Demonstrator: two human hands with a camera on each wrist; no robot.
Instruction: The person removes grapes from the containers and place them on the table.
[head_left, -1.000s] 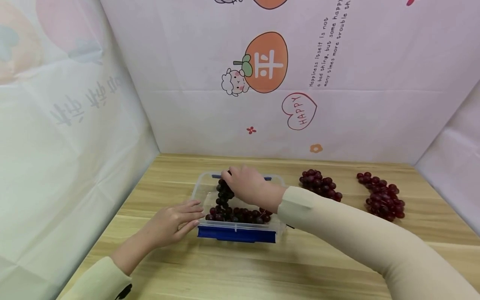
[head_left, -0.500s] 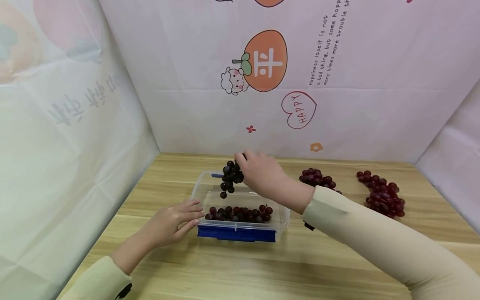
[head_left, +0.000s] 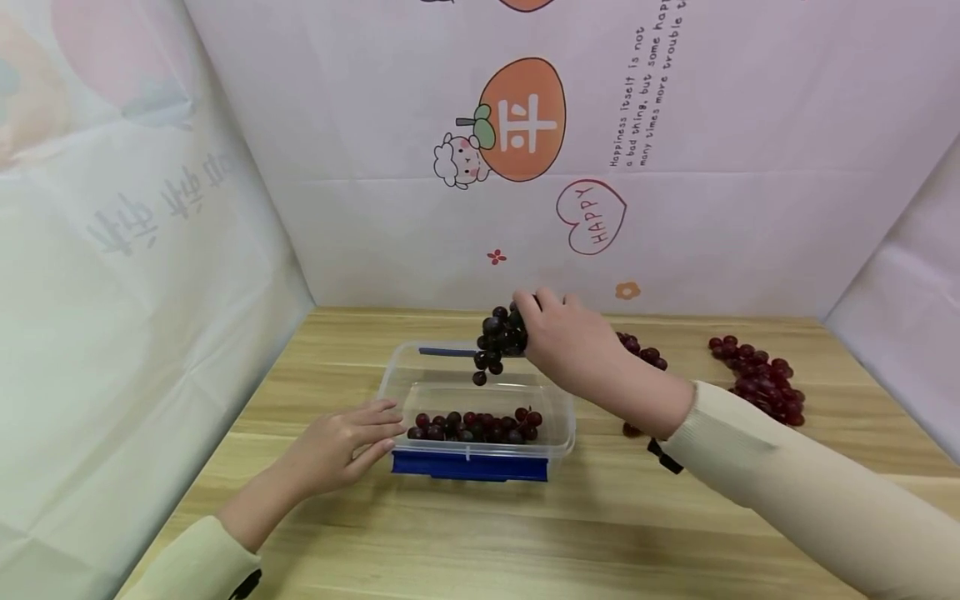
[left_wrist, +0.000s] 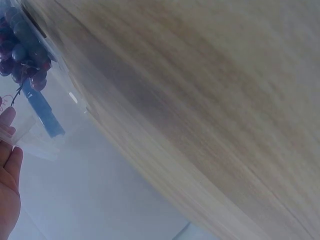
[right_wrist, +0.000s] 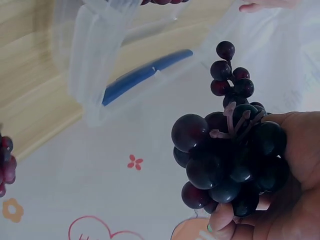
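Observation:
My right hand grips a bunch of dark grapes, held up over the back right part of a clear plastic box. In the right wrist view, the fingers and thumb curl round this grape bunch, and bare stem ends show among the grapes. The box has blue latches, and another bunch of dark red grapes lies along its front side. At the left side of the box my left hand rests with its fingers extended against the wall.
On the wooden table, a bunch of red grapes lies right of the box, partly hidden by my right forearm. Farther right lies another red bunch. A printed white cloth rises behind the table, with more cloth at both sides.
My right hand has lifted the dark grapes up out of the box and carried them to the right. The left hand stays against the box, and the front bunch still lies inside.

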